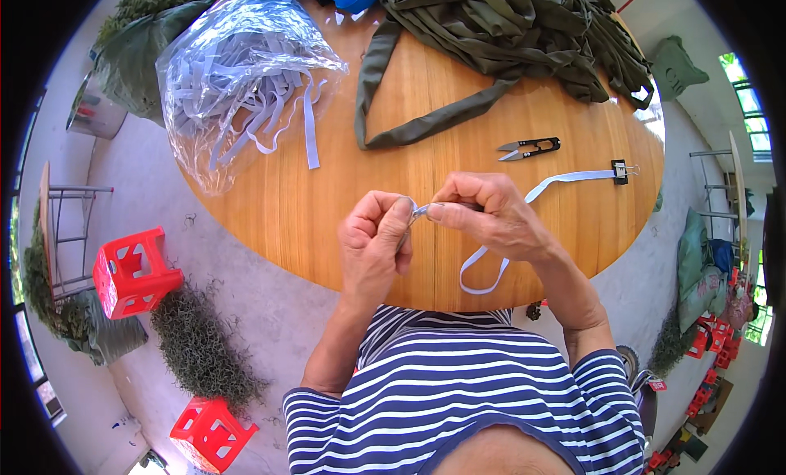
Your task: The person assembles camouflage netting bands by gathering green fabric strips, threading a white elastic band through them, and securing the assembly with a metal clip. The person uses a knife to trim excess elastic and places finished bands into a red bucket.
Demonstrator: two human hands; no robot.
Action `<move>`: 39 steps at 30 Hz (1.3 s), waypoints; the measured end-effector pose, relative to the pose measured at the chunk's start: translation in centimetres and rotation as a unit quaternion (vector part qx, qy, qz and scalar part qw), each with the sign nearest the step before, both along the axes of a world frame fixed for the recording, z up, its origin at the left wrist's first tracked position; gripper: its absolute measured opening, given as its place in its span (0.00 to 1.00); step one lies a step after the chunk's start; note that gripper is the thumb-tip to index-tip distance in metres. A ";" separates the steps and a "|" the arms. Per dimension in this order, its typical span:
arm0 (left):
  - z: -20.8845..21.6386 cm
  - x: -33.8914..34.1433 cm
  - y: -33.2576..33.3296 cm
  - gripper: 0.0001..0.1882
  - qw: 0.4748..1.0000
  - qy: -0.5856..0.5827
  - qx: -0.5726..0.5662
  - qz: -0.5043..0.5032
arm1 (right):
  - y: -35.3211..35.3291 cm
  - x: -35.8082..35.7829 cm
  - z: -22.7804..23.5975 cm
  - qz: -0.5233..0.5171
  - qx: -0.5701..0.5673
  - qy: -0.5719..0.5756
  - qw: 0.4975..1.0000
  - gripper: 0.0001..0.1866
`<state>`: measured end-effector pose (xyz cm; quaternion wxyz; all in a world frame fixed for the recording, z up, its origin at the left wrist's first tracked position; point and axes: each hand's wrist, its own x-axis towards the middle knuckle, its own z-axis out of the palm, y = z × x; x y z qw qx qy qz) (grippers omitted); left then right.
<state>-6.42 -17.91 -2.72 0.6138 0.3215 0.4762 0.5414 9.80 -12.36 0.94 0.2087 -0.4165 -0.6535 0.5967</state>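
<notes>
Both my hands meet over the near part of the round wooden table, each with thumb and fingers pinched together. My left hand (373, 239) and my right hand (496, 216) grip a small pale piece, seemingly one end of a white elastic band (573, 177); some tiny shiny part there is too small to name. From behind my right hand the band runs right to a black binder clip (620, 172), and a loop of it hangs below. Beyond my right hand lie black thread snips (530, 148), blades apart, touching neither hand.
A clear plastic bag (246, 74) full of pale bands lies at the table's (270, 221) far left. Dark green fabric straps (508, 33) are heaped at the back, one looping toward the middle. Red stools (135, 272) and a dark green tangled bundle (201, 344) stand on the floor at left.
</notes>
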 end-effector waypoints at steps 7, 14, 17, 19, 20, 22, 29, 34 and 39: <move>-0.1 0.1 -0.2 0.10 0.998 -0.014 -0.058 0.003 | -0.6 -0.8 -2.8 -0.006 0.113 -0.008 0.994 0.10; 0.9 -0.8 -1.6 0.09 0.997 0.038 -0.018 -0.069 | 2.3 2.7 -0.8 -0.070 0.355 -0.181 0.914 0.10; 0.9 0.7 -1.0 0.06 0.971 0.141 0.051 -0.185 | 5.6 2.3 -1.6 -0.089 0.480 -0.211 0.847 0.11; 0.4 2.1 0.2 0.05 0.914 0.238 0.219 -0.246 | 6.8 1.0 -2.9 -0.070 0.569 -0.221 0.789 0.11; 0.1 2.5 0.7 0.04 0.870 0.286 0.298 -0.271 | 7.5 0.4 -4.2 -0.046 0.577 -0.231 0.782 0.10; 0.1 3.4 1.7 0.05 0.817 0.366 0.338 -0.290 | 8.3 0.4 -5.7 -0.014 0.590 -0.263 0.763 0.08; -1.4 2.6 0.0 0.10 0.916 0.239 0.247 -0.206 | 1.3 -2.3 1.0 0.151 0.431 0.065 0.887 0.06; -2.3 2.9 1.6 0.15 0.857 0.399 0.326 -0.031 | -2.1 -3.1 0.4 0.189 0.475 0.070 0.857 0.08; -2.3 -0.4 4.2 0.12 0.941 0.259 0.210 0.066 | -3.3 -3.9 0.7 0.154 0.491 0.144 0.845 0.07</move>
